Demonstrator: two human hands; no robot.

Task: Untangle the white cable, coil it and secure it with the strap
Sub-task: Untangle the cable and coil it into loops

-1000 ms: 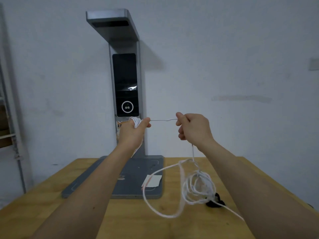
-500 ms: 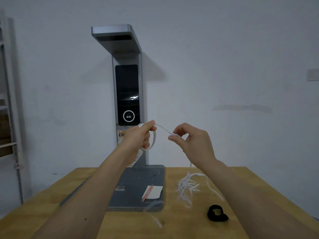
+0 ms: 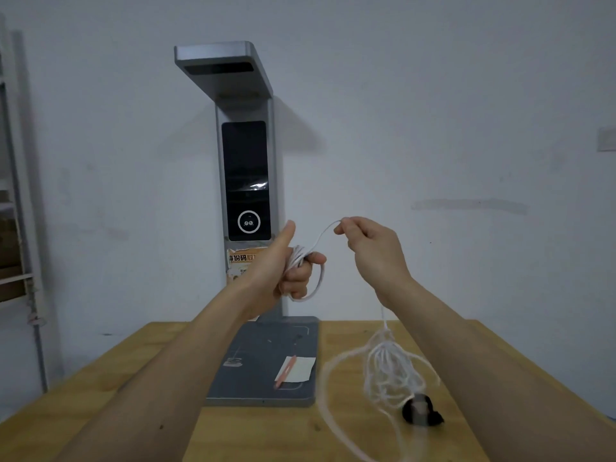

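Left hand [image 3: 283, 271] fisted round a few finished loops of white cable [image 3: 320, 243], thumb up. Right hand [image 3: 370, 248] pinches the run beside it. Rest hangs in a tangled bunch, blurred, above the table [image 3: 100, 388], right of the scanner stand [image 3: 246, 181]. Strap [image 3: 421, 411] lies unused under the bunch. Judging: coiling early. Free air around both hands; right table edge close.

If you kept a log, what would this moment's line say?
left hand: grips coiled turns of thin white cable | right hand: pinches cable, feeding | tangle dangling | black fabric strap: on wooden table, untouched
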